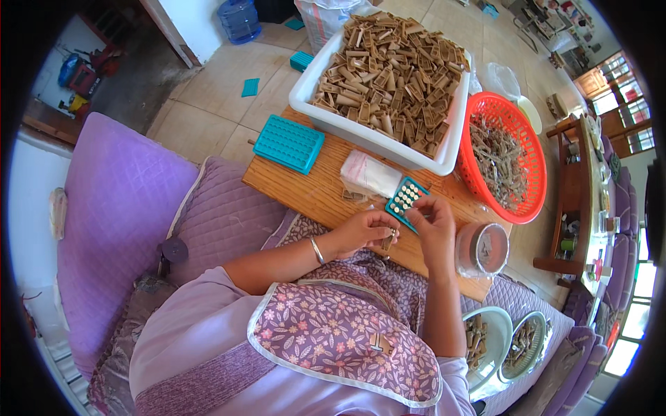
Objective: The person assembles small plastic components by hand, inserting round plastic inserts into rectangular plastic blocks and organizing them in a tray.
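My left hand (362, 234) is closed around a small brown plastic piece (387, 243) near the table's front edge. To its right, my right hand (437, 225) hovers over the near edge of a small teal tray (397, 208), thumb and fingertips pinched together. Whatever sits between those fingertips is too small to make out. Several round whitish pieces stand in rows in that tray. Beside it lies a stack of clear plastic bags (371, 173). A bracelet (317, 251) circles my left wrist.
A white bin (378, 140) heaped with brown plastic pieces stands at the table's back. Right of it is a red basket (535, 163) of clear and brown bits. A round clear jar (466, 253) stands near my right wrist. A larger teal rack (289, 143) lies left. Two bowls (505, 333) sit lower right.
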A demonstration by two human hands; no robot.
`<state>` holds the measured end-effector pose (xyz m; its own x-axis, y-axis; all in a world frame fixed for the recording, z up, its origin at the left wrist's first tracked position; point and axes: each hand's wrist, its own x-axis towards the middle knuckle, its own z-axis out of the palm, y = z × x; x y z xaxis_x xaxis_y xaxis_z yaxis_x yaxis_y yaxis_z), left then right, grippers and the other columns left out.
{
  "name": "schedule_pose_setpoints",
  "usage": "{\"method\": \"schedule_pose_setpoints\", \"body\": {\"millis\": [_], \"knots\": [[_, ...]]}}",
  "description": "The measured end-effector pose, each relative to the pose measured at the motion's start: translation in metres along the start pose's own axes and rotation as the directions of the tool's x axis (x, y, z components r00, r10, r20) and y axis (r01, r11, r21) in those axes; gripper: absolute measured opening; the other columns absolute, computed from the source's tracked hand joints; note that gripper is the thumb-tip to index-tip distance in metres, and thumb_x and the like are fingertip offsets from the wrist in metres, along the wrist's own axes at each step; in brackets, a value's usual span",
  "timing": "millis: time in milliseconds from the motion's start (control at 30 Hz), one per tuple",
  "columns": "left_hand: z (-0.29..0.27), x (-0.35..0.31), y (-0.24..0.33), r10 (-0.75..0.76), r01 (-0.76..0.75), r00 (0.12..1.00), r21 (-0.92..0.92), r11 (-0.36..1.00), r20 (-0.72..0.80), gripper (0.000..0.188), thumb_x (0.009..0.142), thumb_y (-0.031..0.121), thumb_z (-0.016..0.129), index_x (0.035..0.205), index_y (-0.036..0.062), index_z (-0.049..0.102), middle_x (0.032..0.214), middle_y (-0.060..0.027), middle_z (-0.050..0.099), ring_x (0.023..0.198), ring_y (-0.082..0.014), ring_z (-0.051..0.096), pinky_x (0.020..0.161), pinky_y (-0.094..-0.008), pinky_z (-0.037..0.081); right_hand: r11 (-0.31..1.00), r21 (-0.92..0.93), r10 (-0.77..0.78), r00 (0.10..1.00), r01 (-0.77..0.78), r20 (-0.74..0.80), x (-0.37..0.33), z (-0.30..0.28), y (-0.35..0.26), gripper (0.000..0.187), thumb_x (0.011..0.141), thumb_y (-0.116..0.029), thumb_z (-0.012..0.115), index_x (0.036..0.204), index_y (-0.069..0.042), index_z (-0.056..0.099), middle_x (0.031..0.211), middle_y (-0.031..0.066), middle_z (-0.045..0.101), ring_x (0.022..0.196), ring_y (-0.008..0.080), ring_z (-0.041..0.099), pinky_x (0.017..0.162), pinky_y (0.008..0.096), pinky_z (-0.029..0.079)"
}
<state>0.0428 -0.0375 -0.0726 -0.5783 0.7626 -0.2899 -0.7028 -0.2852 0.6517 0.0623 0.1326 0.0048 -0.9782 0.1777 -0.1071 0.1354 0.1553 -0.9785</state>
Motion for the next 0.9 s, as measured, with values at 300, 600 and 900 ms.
{"method": "schedule_pose_setpoints", "body": {"millis": [300,600,900], "knots": [[-0.004,0.009,-0.002,0.014,-0.030,0.995,-0.161,0.986,-0.099,0.018,0.093,0.009,0.057,0.110,0.0045,0.055,0.099,-0.0070,0.064,0.090,-0.0156,0.064,0.079,-0.0274,0.052,0.944,-0.236,-0.272,0.947,0.229,-0.172,-0.004,0.001,0.008,0.011,0.078,0.002,0.068,0.085,-0.001,0.060,0.081,0.0054,0.057,0.069,0.0124,0.054,0.063,0.0246,0.045],[-0.009,0.008,0.003,0.018,-0.027,0.998,-0.150,0.988,-0.063,0.018,0.092,0.009,0.058,0.109,0.0056,0.057,0.102,-0.0095,0.064,0.093,-0.0184,0.063,0.083,-0.0301,0.052,0.922,-0.387,-0.021,0.998,-0.006,-0.067,-0.098,-0.017,0.061,0.013,0.082,-0.001,0.065,0.095,0.000,0.064,0.090,0.0100,0.065,0.077,0.0195,0.062,0.071,0.0289,0.049],[-0.020,0.009,0.003,0.079,-0.067,0.996,-0.214,0.974,0.048,0.020,0.093,0.006,0.054,0.112,0.0039,0.059,0.104,-0.0129,0.064,0.093,-0.0205,0.064,0.083,-0.0316,0.054,0.613,-0.750,-0.126,0.968,0.250,0.219,-0.138,-0.018,0.068,0.023,0.080,0.001,0.053,0.099,-0.001,0.066,0.111,0.0148,0.064,0.103,0.0339,0.059,0.089,0.0405,0.048]]}}
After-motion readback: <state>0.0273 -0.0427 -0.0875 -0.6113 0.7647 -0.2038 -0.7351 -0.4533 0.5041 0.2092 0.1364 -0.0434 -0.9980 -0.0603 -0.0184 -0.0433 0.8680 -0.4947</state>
